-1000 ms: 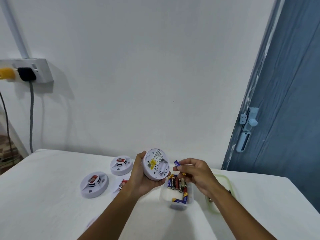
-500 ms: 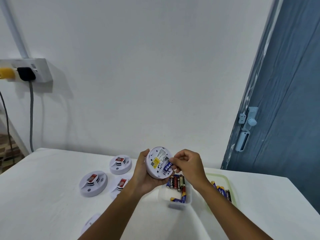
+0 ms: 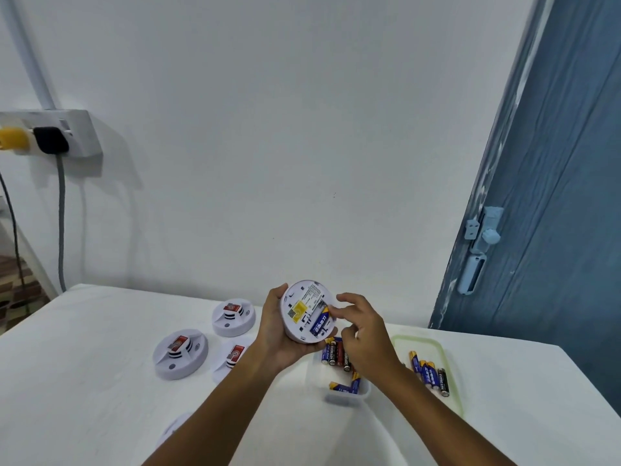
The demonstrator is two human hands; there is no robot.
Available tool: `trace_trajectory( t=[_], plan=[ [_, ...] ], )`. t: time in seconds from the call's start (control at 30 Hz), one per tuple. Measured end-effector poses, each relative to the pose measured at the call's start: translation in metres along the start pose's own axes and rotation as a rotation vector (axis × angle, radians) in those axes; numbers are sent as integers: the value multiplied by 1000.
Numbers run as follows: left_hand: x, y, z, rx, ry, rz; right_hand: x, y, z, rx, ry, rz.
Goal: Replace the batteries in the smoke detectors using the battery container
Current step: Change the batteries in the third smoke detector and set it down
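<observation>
My left hand [image 3: 274, 334] grips a round white smoke detector [image 3: 302, 309] above the table, its back turned toward me with a yellow label showing. A blue battery [image 3: 321, 326] lies in the open battery slot. My right hand [image 3: 364, 334] has its index fingertip and thumb curled onto that battery. Just below, a clear plastic battery container [image 3: 346, 396] holds several batteries. To its right lies the container's green-rimmed lid [image 3: 452, 371] with several batteries [image 3: 430, 373] on it.
Three more smoke detectors [image 3: 180, 353] [image 3: 233, 317] [image 3: 232, 358] sit face up on the white table [image 3: 84, 381] to the left, and part of another [image 3: 171, 432] shows beside my left forearm. A power strip [image 3: 67, 136] hangs on the wall. A blue door [image 3: 554, 230] stands at the right.
My right hand brought the blue battery from above the container to the detector, and it now lies in the slot. The detector was raised slightly and tilted more toward me.
</observation>
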State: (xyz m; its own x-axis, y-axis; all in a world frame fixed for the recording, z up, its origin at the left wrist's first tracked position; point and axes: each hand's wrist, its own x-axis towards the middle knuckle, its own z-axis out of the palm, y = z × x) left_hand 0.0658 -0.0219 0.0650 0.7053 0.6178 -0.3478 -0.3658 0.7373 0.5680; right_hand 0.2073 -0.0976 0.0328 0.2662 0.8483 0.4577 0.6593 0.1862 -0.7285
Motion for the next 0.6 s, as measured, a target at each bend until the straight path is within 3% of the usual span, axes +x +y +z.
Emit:
trace_trajectory(
  t=[0.2,0.33,0.43,0.6],
  plan=[
    [1,0,0,-9,-1,16,-4,8,-3,-213,-90,-118],
    [3,1,-8,-9,-7,27,8,12,-11,35,-93,89],
    [6,2,-16,-16,-2,30,11,21,-13,-32,-56,230],
    [6,0,-27,-63,13,23,10,31,-5,-454,-398,226]
  ],
)
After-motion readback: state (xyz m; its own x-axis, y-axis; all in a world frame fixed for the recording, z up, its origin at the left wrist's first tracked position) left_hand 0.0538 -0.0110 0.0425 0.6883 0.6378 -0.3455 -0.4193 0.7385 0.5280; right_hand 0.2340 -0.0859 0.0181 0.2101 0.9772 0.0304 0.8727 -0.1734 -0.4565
